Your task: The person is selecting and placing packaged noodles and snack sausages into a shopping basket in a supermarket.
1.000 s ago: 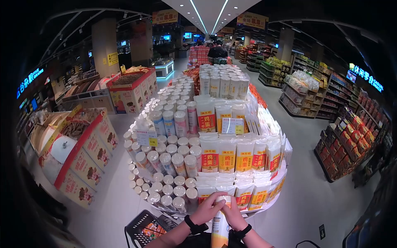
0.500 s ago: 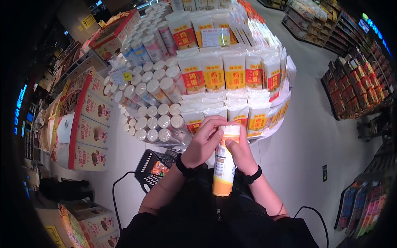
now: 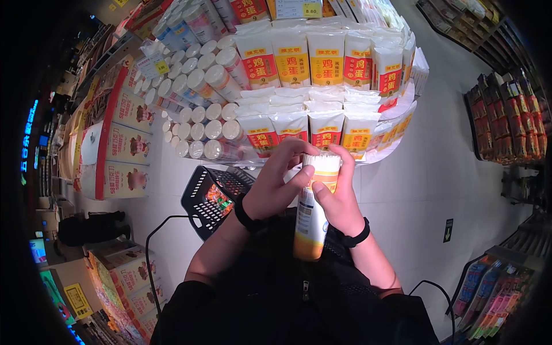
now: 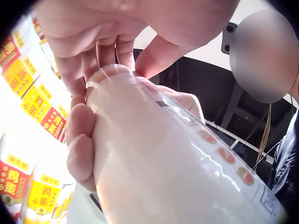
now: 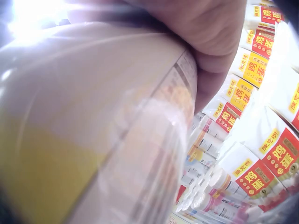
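Note:
In the head view, a tall cylindrical pack of dried noodles [image 3: 311, 221], wrapped in white, yellow and orange, stands tilted in front of my chest. My right hand [image 3: 340, 201] grips its upper part, thumb across the front and fingers round the right side. From the other side my left hand [image 3: 280, 183] holds the top end, its thumb on the upper edge. The left wrist view has the pack [image 4: 154, 154] close up, with fingers curled at its end. Seen from the right wrist, the pack [image 5: 88, 93] fills most of the picture under the hand.
A tiered display of flat noodle packs [image 3: 326, 60] and round packs [image 3: 204, 86] stands just ahead. Lower left is a black shopping basket [image 3: 194, 198] holding orange packets [image 3: 217, 198]. Printed cartons [image 3: 129, 144] line the left; a snack rack [image 3: 509, 121] stands right.
The head view has tilted downward, so the display sits higher in it. Both hands keep hold of the noodle pack, now seen more from above and more fully.

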Tool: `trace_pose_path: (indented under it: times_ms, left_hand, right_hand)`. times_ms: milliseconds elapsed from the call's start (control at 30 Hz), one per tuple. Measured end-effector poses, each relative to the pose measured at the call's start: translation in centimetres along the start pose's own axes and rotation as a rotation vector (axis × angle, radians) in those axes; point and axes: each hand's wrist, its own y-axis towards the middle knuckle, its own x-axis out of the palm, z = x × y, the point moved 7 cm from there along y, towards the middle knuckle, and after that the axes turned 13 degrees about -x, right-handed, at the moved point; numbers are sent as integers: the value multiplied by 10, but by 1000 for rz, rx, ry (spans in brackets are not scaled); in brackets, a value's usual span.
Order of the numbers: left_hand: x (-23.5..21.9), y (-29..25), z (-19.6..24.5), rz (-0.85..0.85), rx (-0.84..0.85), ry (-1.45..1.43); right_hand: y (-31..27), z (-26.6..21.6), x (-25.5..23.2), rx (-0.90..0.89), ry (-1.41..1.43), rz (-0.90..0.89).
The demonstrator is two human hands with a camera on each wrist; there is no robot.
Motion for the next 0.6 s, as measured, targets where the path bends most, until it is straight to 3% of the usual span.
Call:
trace_pose_path:
  times_ms: [267,367,500,600]
  left_hand:
    - [-29,-14,11,113,117,158]
    - [-49,-24,17,145,242,133]
    - [-81,-36,7,72,77,25]
    - [-109,-47,-8,106,154,77]
  right_hand:
    - [8,17,25,45,31,-36]
    - [12,20,44,74,35,-31]
    - [21,24,75,102,-138,-14]
    - [30,34,96,130,-120,-26]
